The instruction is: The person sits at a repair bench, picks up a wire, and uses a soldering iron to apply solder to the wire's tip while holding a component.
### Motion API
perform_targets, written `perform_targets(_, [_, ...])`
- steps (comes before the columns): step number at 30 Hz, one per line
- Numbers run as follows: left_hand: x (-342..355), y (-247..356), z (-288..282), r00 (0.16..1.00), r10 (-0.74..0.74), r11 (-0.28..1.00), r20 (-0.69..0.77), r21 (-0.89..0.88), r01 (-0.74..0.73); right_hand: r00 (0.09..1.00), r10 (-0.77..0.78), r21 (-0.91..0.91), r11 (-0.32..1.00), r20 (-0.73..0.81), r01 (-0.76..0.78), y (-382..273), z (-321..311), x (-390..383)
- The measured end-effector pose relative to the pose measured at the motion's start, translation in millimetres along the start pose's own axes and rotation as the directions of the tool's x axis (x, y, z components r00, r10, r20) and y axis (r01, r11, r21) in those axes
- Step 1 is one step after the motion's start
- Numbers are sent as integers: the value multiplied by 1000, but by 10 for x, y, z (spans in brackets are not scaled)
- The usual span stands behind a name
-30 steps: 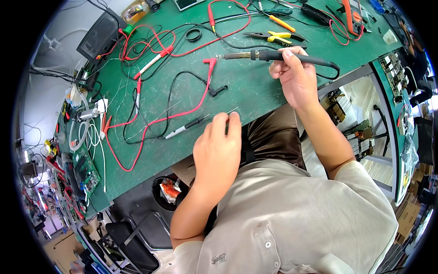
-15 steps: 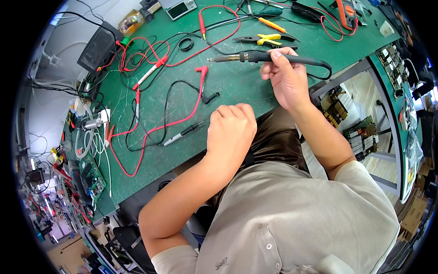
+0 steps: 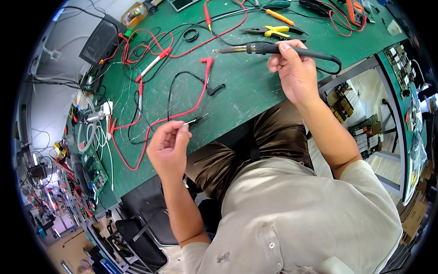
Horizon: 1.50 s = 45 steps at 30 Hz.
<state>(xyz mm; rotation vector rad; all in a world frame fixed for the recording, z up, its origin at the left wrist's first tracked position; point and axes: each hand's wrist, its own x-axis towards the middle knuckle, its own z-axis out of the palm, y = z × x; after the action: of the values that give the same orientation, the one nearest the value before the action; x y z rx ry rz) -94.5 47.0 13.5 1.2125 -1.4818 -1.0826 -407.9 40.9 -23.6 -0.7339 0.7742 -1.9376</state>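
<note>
My right hand (image 3: 297, 75) is closed round the dark handle of a soldering iron (image 3: 261, 48), held above the green bench with its tip pointing left. Its cable loops down past the hand. Near the bench's front edge, my left hand (image 3: 169, 148) is closed, thumb against curled fingers, with a short, thin, silvery wire (image 3: 190, 122) sticking out of the pinch. Just behind those fingertips lies a test probe (image 3: 198, 120) with a black end; my hand hides the rest. A red test lead (image 3: 204, 86) with an angled plug and a black lead (image 3: 170, 91) lie beyond.
Yellow-handled pliers (image 3: 273, 31) and an orange-handled tool (image 3: 279, 17) lie behind the iron. Tangled leads (image 3: 155, 64) cover the bench's left side, near a dark box (image 3: 101, 41). At the back right sits an orange multimeter (image 3: 356, 11). Circuit boards (image 3: 93, 176) lie at both sides.
My left hand has moved left and towards me, turning so the pinched wire shows, and now covers part of the probe. My right hand with the iron appears slightly farther right and back.
</note>
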Motion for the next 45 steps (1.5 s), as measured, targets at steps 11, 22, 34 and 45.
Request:
perform_targets(11, [-251, -2, 66, 888, 382, 645, 257, 614, -455, 1000, -6, -34, 999, 31, 7, -19, -3, -21])
perform_targets(22, [-232, -11, 27, 889, 334, 616, 313, 641, -458, 999, -6, -61, 998, 34, 8, -17, 9, -34])
perform_targets(34, [-262, 7, 4, 882, 299, 549, 364, 690, -471, 1000, -4, -45, 999, 30, 6, -25, 13, -42])
perform_targets(45, [-237, 80, -13, 914, 186, 628, 361, 671, -393, 999, 5, -32, 999, 42, -4, -31, 18, -39])
